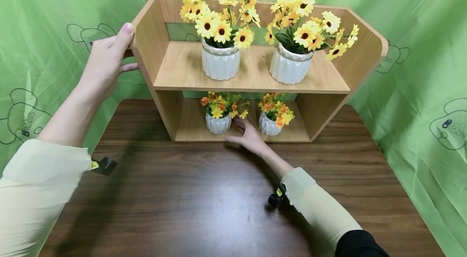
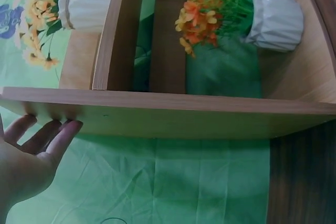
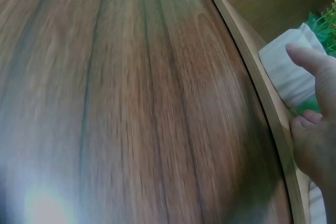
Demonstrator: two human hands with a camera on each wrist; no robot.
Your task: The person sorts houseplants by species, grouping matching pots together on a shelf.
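Note:
A two-tier wooden shelf (image 1: 251, 90) stands on the table, with the left hand (image 1: 109, 56) at its left side panel. Its thumb lies at the panel's front edge, and in the left wrist view its fingertips (image 2: 71, 127) touch the panel's outer face. Down on the lower tier, the right hand (image 1: 249, 137) is between two small potted flowers. It is nearest the left pot of orange and yellow flowers (image 1: 219, 123), its thumb extended in front and its fingers beside the pot. Contact there cannot be told. The right small potted plant (image 1: 270, 124) stands beside that hand.
Two larger white pots of yellow daisies, the left one (image 1: 220, 62) and the right one (image 1: 292, 64), stand on the upper tier. Dark wooden table (image 1: 204, 192) extends in front of the shelf. A green curtain (image 1: 412, 13) with line drawings hangs behind and at both sides.

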